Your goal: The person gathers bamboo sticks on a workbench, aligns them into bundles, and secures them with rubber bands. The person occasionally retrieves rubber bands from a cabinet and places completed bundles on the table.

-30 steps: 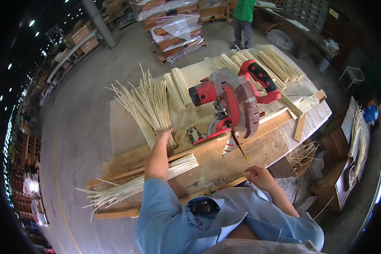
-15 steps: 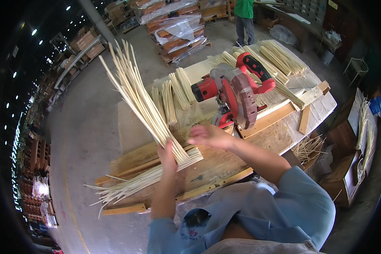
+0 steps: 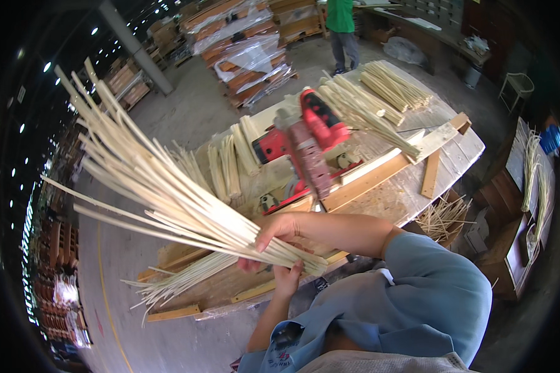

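A thick bundle of pale rattan canes (image 3: pixel 186 211) slants across the front of the table, its uneven loose ends fanning out to the upper left. My right hand (image 3: pixel 277 233) grips it from above, with fingertips showing on the near side. My left hand (image 3: pixel 287 278) is closed around the bundle's even end from the near side; some of its fingers are hidden under the canes. Below the bundle, a second spread of canes (image 3: pixel 190 276) lies on the wooden board. Just beyond my hands stands a red miter saw (image 3: pixel 308 155), its handle upward.
Several tied-looking cane bundles (image 3: pixel 395 86) lie along the table's far side. A wooden fence (image 3: pixel 373 180) runs right from the saw. Cane offcuts (image 3: pixel 443 214) fill a box below the table's right edge. Beyond are wrapped pallets (image 3: pixel 246 56) and a person in green (image 3: pixel 341 28).
The held bundle has tipped from steep to a lower slant toward the left. My right hand has come onto it, and my left hand has shifted to its even end. The saw head has changed angle.
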Tool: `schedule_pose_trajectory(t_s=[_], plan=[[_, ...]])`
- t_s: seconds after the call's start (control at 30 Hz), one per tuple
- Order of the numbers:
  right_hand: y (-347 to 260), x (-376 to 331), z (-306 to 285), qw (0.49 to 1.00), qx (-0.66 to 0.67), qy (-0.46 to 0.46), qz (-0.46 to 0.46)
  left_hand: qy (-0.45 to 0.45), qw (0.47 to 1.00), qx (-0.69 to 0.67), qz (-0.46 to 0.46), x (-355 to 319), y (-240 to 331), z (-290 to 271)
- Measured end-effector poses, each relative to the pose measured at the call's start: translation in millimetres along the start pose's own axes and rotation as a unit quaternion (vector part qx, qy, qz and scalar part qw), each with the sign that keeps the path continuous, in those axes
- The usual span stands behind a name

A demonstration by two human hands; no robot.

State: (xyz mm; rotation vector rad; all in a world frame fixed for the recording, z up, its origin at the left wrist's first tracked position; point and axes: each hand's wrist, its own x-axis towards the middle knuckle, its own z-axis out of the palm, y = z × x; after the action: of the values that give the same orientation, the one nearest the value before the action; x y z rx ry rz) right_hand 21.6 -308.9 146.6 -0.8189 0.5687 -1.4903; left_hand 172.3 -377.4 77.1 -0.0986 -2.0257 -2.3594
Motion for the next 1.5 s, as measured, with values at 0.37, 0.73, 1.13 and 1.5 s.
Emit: schedule_pose_trajectory(t_s=[0.37,0.73,1.13,1.5], plan=[[7.5,-289.4,18.6,0.818,-0.513,0.215,0.146,-0.235,0.927,0.228,-0.184,-6.8,-2.8,217.5],[16.2,-450.8,33.3,0.557,-0.719,0.274,0.313,-0.178,0.639,0.742,0.100,64.3,-12.5,288.8],[46.6,-464.1,-39.5,0.472,-0.763,0.308,0.317,-0.133,0.627,0.765,0.065,90.3,-95.7,267.6],[37.0,-456.2,-20.7,0.486,-0.760,0.298,0.313,-0.206,0.617,0.759,-0.025,101.1,-68.1,260.2]])
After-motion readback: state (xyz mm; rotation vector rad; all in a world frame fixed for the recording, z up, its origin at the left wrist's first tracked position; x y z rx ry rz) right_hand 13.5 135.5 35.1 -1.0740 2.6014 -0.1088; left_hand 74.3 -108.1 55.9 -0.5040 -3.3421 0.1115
